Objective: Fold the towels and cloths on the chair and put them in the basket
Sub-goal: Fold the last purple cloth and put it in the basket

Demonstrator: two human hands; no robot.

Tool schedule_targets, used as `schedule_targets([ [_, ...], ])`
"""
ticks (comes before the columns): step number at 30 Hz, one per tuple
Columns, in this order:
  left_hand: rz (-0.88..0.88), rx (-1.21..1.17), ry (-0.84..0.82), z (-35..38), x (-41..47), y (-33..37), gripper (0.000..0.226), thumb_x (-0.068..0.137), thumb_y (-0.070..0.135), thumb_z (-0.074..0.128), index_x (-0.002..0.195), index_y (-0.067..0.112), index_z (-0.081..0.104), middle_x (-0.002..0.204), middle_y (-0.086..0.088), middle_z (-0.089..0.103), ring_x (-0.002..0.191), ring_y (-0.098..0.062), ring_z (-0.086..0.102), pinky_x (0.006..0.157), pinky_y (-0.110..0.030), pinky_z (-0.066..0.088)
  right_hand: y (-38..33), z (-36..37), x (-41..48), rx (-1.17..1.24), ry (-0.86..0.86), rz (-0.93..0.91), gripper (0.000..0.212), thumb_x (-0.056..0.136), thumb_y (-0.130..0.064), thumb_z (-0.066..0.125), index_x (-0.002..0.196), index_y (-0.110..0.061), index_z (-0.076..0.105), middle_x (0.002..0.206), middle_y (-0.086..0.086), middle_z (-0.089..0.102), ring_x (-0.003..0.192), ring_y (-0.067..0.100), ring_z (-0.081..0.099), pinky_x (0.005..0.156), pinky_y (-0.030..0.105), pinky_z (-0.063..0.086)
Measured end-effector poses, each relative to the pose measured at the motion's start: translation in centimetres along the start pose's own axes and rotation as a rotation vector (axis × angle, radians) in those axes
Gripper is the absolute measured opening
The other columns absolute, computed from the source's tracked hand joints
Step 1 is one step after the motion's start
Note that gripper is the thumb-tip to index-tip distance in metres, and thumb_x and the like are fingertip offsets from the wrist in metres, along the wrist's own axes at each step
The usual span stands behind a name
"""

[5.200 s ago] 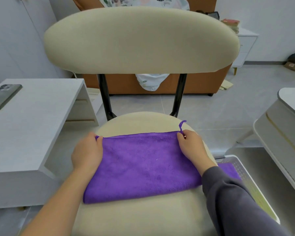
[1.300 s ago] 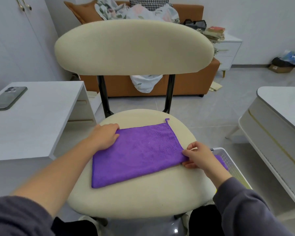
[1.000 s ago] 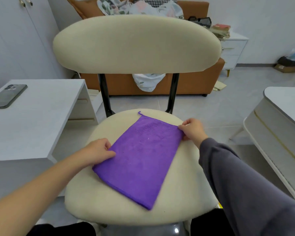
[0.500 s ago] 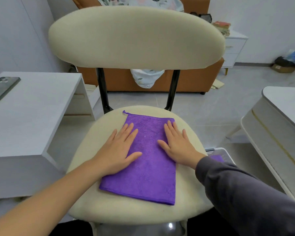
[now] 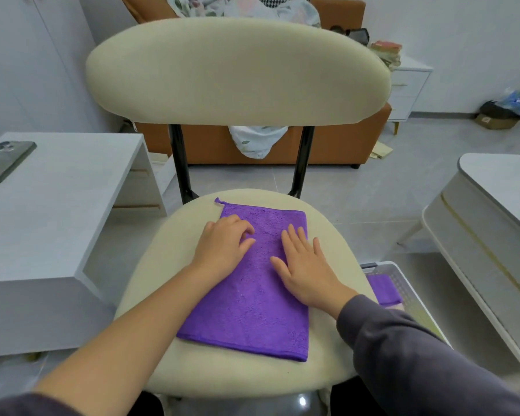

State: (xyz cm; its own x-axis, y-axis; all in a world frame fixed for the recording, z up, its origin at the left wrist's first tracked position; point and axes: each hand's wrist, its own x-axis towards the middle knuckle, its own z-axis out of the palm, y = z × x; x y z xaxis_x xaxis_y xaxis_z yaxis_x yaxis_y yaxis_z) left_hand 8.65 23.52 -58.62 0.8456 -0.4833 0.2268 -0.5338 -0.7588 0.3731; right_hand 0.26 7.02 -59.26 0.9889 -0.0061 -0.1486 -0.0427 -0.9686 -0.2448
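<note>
A folded purple towel (image 5: pixel 252 307) lies lengthwise on the cream chair seat (image 5: pixel 168 349), its hanging loop at the far left corner. My left hand (image 5: pixel 222 250) rests on the towel's left far part with its fingers bent, fingertips touching the cloth. My right hand (image 5: pixel 303 265) lies flat on the right side of the towel, fingers straight and spread. To the right of the seat, low down, stands a white mesh basket (image 5: pixel 403 274) with another folded purple cloth (image 5: pixel 383 288) in it.
The chair's padded backrest (image 5: pixel 237 70) rises straight ahead. A white desk (image 5: pixel 42 211) with a phone (image 5: pixel 5 162) stands at the left. A white table (image 5: pixel 499 199) is at the right, close to the basket. An orange sofa (image 5: pixel 327 145) sits behind.
The towel was turned from crosswise to lengthwise and both hands pressed flat on it. Since half a second ago my left hand's fingers have bent; my right hand stays flat.
</note>
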Motion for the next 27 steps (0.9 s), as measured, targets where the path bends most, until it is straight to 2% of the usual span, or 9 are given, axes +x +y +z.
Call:
schedule_targets([
  [2,-0.012,-0.001,-0.048,0.5,0.8,-0.1,0.017,0.09,0.031,0.059,0.105,0.025,0.065,0.098,0.006,0.059,0.097,-0.014,0.056,0.083,-0.029,0.033,-0.1,0.6,-0.1,-0.011,-0.017,-0.001,0.068,0.1,-0.049,0.021,0.152,-0.012,0.0,0.16,0.005,-0.007,0.147,0.021,-0.011,0.117,0.04,-0.006],
  [6,0.071,0.031,-0.059,1.1,1.2,-0.9,0.014,0.089,0.031,0.06,0.1,0.028,0.068,0.096,0.008,0.06,0.093,-0.012,0.057,0.081,-0.029,0.033,0.1,1.0,0.2,-0.044,-0.008,-0.009,0.068,0.099,-0.051,0.021,0.152,-0.013,0.001,0.16,0.006,-0.006,0.147,0.021,-0.009,0.117,0.038,-0.006],
  [10,0.231,0.107,-0.032,1.5,1.1,-1.6,0.008,0.089,0.025,0.062,0.09,0.023,0.069,0.09,0.005,0.064,0.088,-0.017,0.06,0.078,-0.03,0.033,0.2,1.2,0.2,-0.054,-0.009,-0.012,0.068,0.099,-0.051,0.021,0.152,-0.013,0.001,0.16,0.007,-0.006,0.147,0.021,-0.009,0.117,0.039,-0.007],
  [12,0.233,0.131,-0.024,1.7,1.1,-1.7,0.007,0.089,0.023,0.06,0.088,0.02,0.066,0.089,0.004,0.064,0.087,-0.019,0.061,0.077,-0.032,0.036,0.3,1.3,0.2,-0.056,-0.007,-0.013,0.068,0.099,-0.051,0.021,0.152,-0.012,0.001,0.16,0.007,-0.006,0.147,0.021,-0.009,0.117,0.038,-0.007],
  [16,0.06,0.124,-0.004,1.6,1.2,-2.4,0.01,0.095,0.021,0.048,0.093,0.018,0.057,0.099,0.001,0.06,0.095,-0.022,0.056,0.082,-0.034,0.034,0.3,1.3,0.2,-0.046,-0.008,-0.015,0.069,0.099,-0.052,0.02,0.152,-0.013,0.0,0.16,0.006,-0.007,0.147,0.021,-0.01,0.117,0.037,-0.008],
  [22,-0.531,0.122,0.185,-1.6,-0.2,-8.8,0.02,0.096,0.023,0.042,0.089,0.01,0.056,0.095,-0.013,0.063,0.085,-0.035,0.057,0.071,-0.038,0.041,0.4,1.2,0.2,-0.046,-0.022,-0.015,0.068,0.099,-0.052,0.018,0.152,-0.014,0.0,0.16,0.005,-0.008,0.147,0.02,-0.011,0.117,0.037,-0.009],
  [24,-0.58,0.211,0.174,-2.4,-0.9,-10.3,0.026,0.096,0.025,0.041,0.088,0.008,0.059,0.093,-0.015,0.064,0.085,-0.034,0.058,0.071,-0.037,0.038,0.4,1.2,0.2,-0.047,-0.022,-0.014,0.068,0.099,-0.052,0.018,0.152,-0.015,0.0,0.16,0.004,-0.007,0.147,0.02,-0.011,0.117,0.037,-0.009],
  [27,-0.553,0.185,0.228,-2.8,-1.5,-10.9,0.016,0.092,0.017,0.046,0.088,0.01,0.06,0.098,-0.011,0.062,0.086,-0.032,0.056,0.073,-0.037,0.034,0.3,1.2,0.1,-0.049,-0.021,-0.013,0.068,0.099,-0.053,0.018,0.153,-0.015,0.0,0.16,0.004,-0.007,0.147,0.02,-0.01,0.117,0.037,-0.008],
])
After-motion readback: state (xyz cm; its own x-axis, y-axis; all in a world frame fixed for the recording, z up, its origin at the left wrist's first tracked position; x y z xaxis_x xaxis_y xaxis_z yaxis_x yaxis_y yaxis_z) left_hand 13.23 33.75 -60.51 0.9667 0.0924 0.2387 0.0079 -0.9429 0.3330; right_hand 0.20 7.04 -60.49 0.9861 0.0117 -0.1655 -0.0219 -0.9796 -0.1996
